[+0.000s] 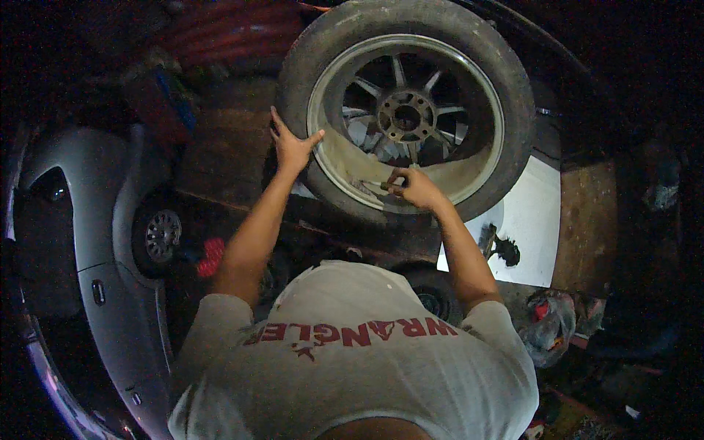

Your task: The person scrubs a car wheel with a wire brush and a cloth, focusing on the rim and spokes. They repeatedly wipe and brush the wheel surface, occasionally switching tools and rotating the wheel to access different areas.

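A car wheel (407, 117) with its tyre (513, 110) lies tilted on a bench in front of me, the hollow inner side of the spoked rim facing me. My left hand (295, 150) is spread over the tyre's left side, its thumb at the rim's lip and its fingers stretched along the outer edge. Inside the near part of the rim, my right hand (414, 187) has its fingers closed in a pinch. A small, thin piece seems to be between them, too dim to name. Dark smudges mark the pale barrel wall just left of these fingers.
Right of the wheel lies a white sheet (539, 220) with a black stain (506, 251) on it. Brown boards (587, 227) show beside it. A silver car (103, 220) stands at left, near a red dotted cloth (211, 257). A clear plastic bag (550, 326) sits at lower right.
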Demonstrator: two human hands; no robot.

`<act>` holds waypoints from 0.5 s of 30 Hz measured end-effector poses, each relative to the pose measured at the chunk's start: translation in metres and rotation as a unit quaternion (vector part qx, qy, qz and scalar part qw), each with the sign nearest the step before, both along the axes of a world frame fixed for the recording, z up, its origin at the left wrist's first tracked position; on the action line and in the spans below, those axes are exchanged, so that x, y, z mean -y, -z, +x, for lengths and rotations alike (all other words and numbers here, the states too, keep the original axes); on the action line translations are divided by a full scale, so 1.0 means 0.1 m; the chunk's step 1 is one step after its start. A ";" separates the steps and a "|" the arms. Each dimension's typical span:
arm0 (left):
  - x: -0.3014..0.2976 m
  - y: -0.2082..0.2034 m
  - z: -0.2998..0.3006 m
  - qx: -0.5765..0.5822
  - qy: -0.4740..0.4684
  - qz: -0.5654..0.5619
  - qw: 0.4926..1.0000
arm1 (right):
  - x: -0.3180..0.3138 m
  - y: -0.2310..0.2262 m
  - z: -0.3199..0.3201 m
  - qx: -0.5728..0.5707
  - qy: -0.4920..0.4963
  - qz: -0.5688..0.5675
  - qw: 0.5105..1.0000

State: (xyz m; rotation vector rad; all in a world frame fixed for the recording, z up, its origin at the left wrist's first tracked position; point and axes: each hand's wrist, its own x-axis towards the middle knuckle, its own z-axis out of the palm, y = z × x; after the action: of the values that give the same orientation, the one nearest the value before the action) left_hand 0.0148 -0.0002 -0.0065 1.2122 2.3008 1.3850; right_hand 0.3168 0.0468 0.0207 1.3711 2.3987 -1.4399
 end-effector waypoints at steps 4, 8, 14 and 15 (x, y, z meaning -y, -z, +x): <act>-0.08 -0.06 0.04 -0.003 0.009 0.006 1.000 | 0.03 0.13 -0.33 -0.130 0.049 0.160 0.977; -0.05 0.03 0.02 -0.012 0.036 0.036 0.999 | 0.03 0.36 -0.47 -0.124 0.114 0.183 0.969; -0.01 0.04 0.02 0.003 0.024 0.017 1.000 | 0.18 0.12 -0.02 -0.042 0.059 0.004 0.997; 0.01 0.05 0.01 -0.001 0.031 0.023 0.999 | 0.23 0.18 -0.06 -0.084 0.075 0.050 0.992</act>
State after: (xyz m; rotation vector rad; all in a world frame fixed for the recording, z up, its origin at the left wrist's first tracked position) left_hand 0.0162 -0.0010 -0.0120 1.2876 2.2252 1.4241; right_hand 0.3107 0.0236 0.0029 1.5420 2.5514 -1.5468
